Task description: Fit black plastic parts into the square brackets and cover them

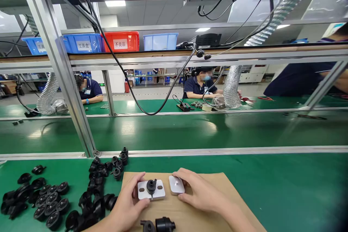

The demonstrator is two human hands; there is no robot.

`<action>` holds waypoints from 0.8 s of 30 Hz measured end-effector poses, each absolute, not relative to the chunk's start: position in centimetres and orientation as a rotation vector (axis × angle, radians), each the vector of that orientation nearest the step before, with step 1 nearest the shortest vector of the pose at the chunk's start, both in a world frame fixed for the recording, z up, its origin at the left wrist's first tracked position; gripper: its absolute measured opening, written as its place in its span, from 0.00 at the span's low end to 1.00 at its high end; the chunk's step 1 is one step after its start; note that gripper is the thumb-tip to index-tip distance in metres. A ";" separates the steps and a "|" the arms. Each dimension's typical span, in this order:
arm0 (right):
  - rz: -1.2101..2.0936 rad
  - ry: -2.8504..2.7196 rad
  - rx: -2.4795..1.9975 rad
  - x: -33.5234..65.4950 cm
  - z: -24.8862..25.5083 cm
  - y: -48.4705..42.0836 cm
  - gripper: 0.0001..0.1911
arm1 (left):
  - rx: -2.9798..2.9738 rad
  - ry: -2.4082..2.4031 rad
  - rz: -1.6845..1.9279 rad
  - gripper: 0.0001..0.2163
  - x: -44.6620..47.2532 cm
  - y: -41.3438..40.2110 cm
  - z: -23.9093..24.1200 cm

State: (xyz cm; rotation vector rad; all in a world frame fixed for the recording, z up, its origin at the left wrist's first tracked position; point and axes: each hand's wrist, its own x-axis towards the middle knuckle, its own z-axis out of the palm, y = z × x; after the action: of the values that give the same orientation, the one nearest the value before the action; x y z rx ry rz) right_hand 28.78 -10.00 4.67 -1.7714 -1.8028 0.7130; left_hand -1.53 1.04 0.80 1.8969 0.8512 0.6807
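My left hand (127,203) grips a small grey metal fixture plate (160,193) by its left edge; a black plastic part (151,186) sits upright on it. My right hand (199,192) holds a second grey metal block (176,185) with a small peg on top, just right of the first plate and nearly touching it. Both rest on a brown cardboard sheet (217,181) lying on the green bench. Two more black parts (159,224) lie on the cardboard near the bottom edge.
Several black plastic parts (49,203) are heaped left of the cardboard, with more (114,163) at its top-left corner. An aluminium post (73,108) rises at left. A green conveyor belt (190,130) runs behind. Other people (199,85) sit at the opposite bench. Cables hang overhead.
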 end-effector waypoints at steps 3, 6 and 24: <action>0.583 -1.725 -1.749 27.7 5.0 -9.7 0.21 | 1.858 0.816 0.695 0.36 -1.2 0.8 1.2; 0.478 -1.570 -1.601 24.8 5.5 -9.1 0.21 | 1.844 0.810 0.697 0.36 -1.1 0.8 1.2; 0.365 -1.790 -1.476 18.9 4.4 -8.7 0.29 | 1.836 0.751 0.731 0.34 -1.0 0.9 1.5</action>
State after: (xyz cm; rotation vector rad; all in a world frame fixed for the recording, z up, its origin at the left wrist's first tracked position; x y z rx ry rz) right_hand 18.87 -8.73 4.38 -1.4758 -1.7904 0.3649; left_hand -0.97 0.86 1.45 1.8357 0.7513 0.7315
